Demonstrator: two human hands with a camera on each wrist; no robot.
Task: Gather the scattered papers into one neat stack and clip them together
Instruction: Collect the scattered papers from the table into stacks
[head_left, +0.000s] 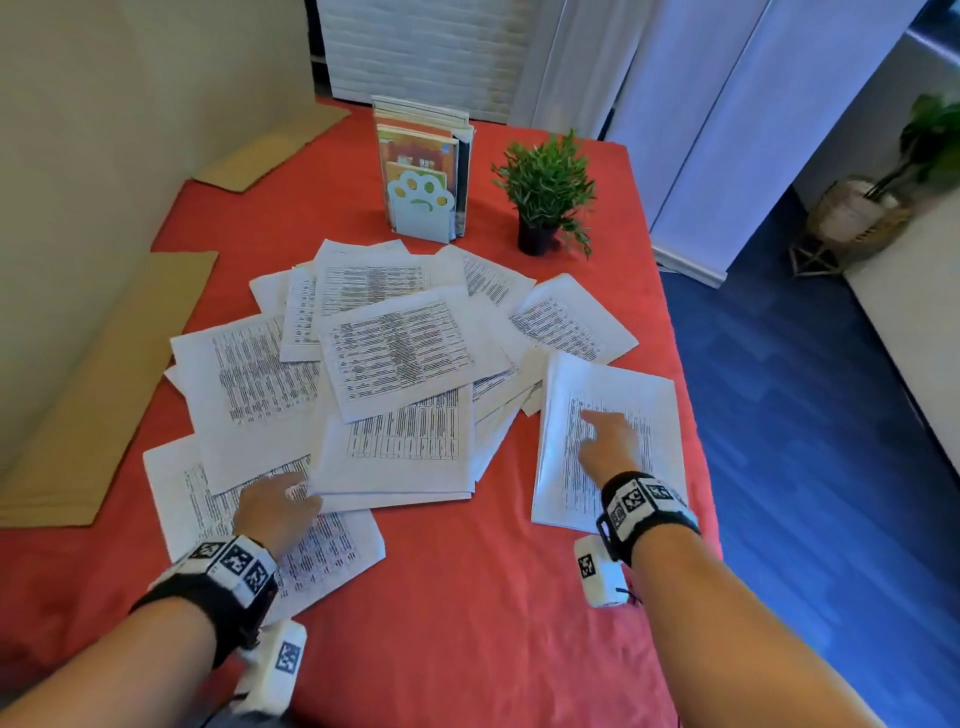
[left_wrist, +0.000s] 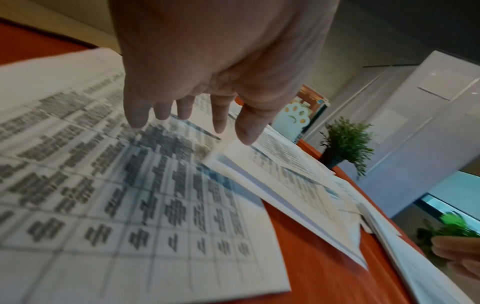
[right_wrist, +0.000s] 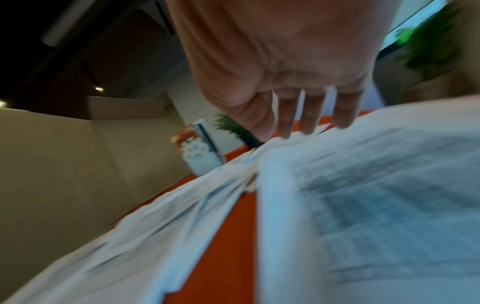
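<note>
Several printed white sheets (head_left: 395, 353) lie scattered and overlapping across the red tablecloth (head_left: 467, 597). A separate small stack of papers (head_left: 628, 384) sits squared near the table's right edge. My right hand (head_left: 592, 423) lies on this stack (right_wrist: 376, 205) with straight fingers (right_wrist: 285, 123), flat on the top sheet. My left hand (head_left: 306, 493) rests with straight fingers on the near-left sheet (head_left: 332, 561). Its thumb (left_wrist: 246, 131) touches the corner of an overlapping bundle (left_wrist: 285, 185). Neither hand holds anything.
At the back stand a book rack with a paw-shaped bookend (head_left: 421, 208) and a small potted plant (head_left: 545, 197). Flat cardboard sheets (head_left: 104, 374) lean along the left wall. The table's right edge (head_left: 691, 415) drops to a blue floor.
</note>
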